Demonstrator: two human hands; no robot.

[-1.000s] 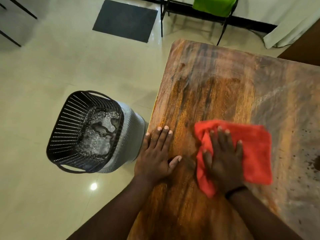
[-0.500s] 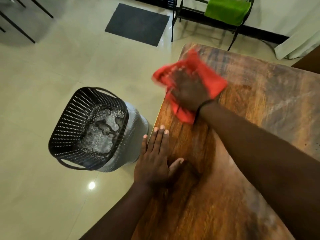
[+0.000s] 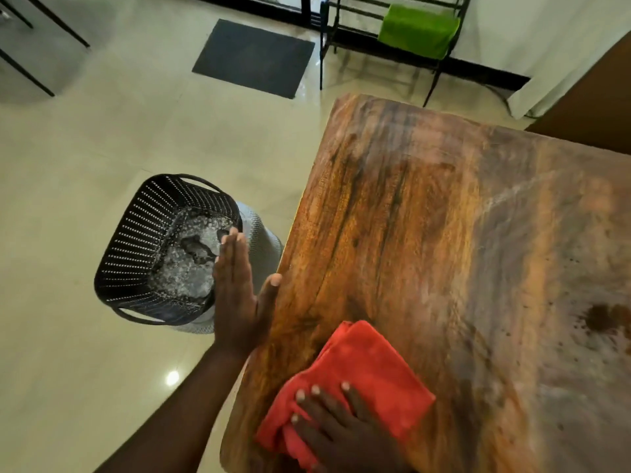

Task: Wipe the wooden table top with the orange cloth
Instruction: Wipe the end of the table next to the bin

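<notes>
- Fingers of your right hand lie spread, pressing the cloth flat at the table's near-left corner.
- Your left hand, fingers together, hangs off the edge.
- Unwiped spots lie rightward.

A black perforated basket with loop handles stood on the pale, glossy tiled floor, nested in or leaning against a grey perforated bin; which of the two could not be told. Something crumpled and silvery lay in the basket's bottom. Farther off, a dark grey mat lay flat on the tiles. Beside it stood a black metal rack with a green cloth draped over its rail. A pale curtain hung down at the far right, and thin dark furniture legs crossed the upper left corner.
</notes>
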